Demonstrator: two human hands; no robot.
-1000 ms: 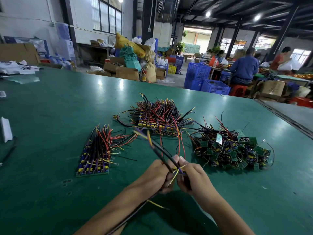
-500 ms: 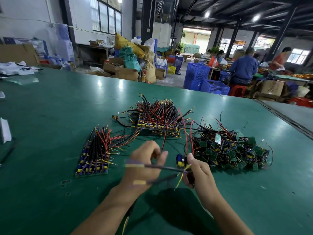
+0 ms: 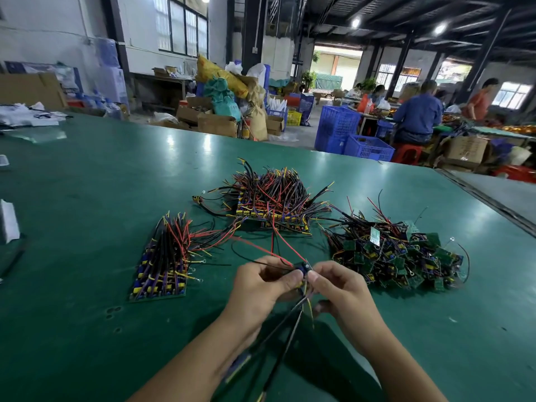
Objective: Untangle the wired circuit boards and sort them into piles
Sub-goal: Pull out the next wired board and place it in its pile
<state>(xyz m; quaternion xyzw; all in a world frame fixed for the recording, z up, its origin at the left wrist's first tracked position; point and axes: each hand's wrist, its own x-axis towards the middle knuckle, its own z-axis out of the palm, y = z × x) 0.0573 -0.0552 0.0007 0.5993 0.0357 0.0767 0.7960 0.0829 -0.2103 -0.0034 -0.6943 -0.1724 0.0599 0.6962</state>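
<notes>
Head view: your left hand (image 3: 261,282) and right hand (image 3: 342,288) both pinch one small board (image 3: 303,268) between fingertips, just above the green table (image 3: 87,184) and in front of the middle pile (image 3: 272,201). Its red wires (image 3: 272,236) run back toward that pile, so ease them out slowly rather than yank, I judge. A neat left pile (image 3: 165,262) and a tangled heap (image 3: 397,253) flank it. Beyond the table stand blue crates (image 3: 348,134), cardboard boxes (image 3: 217,123) and people (image 3: 417,111) at another bench.

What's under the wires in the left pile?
Circuit boards with blue and yellow parts, lined up on the green table. Their near edge shows; the far boards are covered by black and red wires.
</notes>
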